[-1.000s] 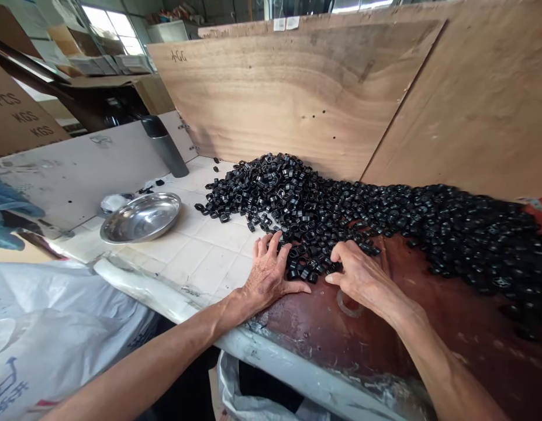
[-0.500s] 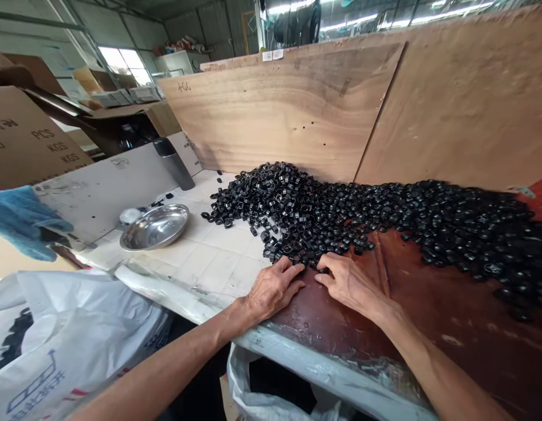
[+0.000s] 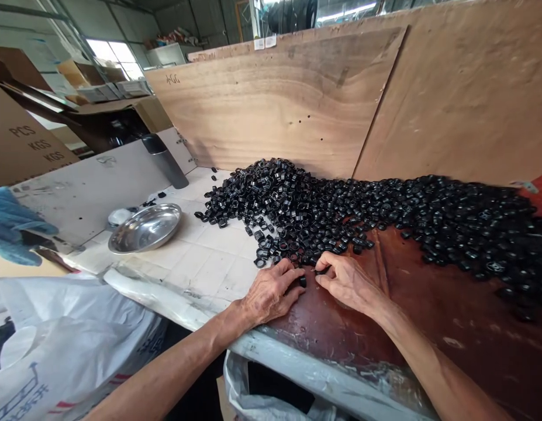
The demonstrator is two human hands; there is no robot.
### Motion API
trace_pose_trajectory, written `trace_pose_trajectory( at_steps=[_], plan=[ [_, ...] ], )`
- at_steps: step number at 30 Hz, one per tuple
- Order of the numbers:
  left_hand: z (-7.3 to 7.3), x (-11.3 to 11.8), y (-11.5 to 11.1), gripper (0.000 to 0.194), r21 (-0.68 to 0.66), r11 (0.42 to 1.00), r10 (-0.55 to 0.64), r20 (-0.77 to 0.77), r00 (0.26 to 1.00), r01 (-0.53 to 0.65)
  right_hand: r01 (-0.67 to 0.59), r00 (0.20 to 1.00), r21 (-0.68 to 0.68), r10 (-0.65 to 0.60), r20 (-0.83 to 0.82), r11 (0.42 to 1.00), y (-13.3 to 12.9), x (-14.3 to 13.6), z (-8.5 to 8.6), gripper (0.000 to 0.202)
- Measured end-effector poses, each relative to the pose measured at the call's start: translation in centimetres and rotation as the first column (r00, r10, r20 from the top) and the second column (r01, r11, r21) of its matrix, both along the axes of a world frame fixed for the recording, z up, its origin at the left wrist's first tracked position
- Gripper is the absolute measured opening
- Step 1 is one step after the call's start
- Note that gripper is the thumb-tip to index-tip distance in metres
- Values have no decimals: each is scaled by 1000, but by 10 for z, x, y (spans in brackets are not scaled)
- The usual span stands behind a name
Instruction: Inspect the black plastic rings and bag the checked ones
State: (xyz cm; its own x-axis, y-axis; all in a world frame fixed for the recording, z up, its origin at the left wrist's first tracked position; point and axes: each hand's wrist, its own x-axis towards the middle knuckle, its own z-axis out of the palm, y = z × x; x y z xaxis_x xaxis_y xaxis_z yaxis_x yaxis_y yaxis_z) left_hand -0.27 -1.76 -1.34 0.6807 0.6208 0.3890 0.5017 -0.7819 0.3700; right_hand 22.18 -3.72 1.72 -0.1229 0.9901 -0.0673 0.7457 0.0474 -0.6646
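My left hand (image 3: 273, 292) rests at the near edge of the table with its fingers curled round a small black ring (image 3: 302, 281), which shows between the thumb and fingertips. Just to the right, my right hand (image 3: 347, 279) is closed in a pinch on a small dark piece, mostly covered by the fingers. Right behind both hands lies a heap of black rings (image 3: 279, 196). It runs on to the right into a spread of rounder black caps (image 3: 472, 222). The brown sheet (image 3: 411, 292) lies under my right hand.
A shallow steel bowl (image 3: 145, 231) stands on the pale tabletop (image 3: 209, 251) at the left, with a dark bottle (image 3: 168, 162) behind it. A plywood board (image 3: 275, 111) closes off the back. White sacks (image 3: 78, 333) and a blue cloth (image 3: 16, 225) are at the left.
A black ring now shows between the fingers of my left hand. My right hand stays pinched close by. The view has shifted slightly.
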Motion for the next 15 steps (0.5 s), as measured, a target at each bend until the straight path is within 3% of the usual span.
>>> trace_pose_trajectory(
  at_steps=[6, 9, 10, 12, 14, 15],
  plan=[
    [-4, 0, 4, 27, -102, 994, -21, 65, 998, 27, -16, 990, -124, -2, -143, 992, -1, -7, 7, 11],
    [0, -3, 4, 28, -304, 952, 75, 172, 982, -19, 11, 969, -161, -50, -242, 987, -1, -9, 5, 13],
    [3, -4, 3, 27, -426, 904, 130, 221, 967, -24, 30, 954, -167, -79, -290, 986, -1, -9, 4, 14],
    [9, -5, 2, 26, -668, 742, 241, 342, 908, 55, 63, 901, -156, -124, -416, 986, 0, -9, 2, 19],
    [14, -4, 2, 26, -792, 575, 335, 458, 823, 207, 67, 844, -118, -119, -524, 991, -1, -10, 0, 27],
    [15, -3, 1, 27, -810, 518, 370, 500, 783, 273, 62, 830, -86, -99, -549, 994, -1, -11, 0, 29]
  ],
)
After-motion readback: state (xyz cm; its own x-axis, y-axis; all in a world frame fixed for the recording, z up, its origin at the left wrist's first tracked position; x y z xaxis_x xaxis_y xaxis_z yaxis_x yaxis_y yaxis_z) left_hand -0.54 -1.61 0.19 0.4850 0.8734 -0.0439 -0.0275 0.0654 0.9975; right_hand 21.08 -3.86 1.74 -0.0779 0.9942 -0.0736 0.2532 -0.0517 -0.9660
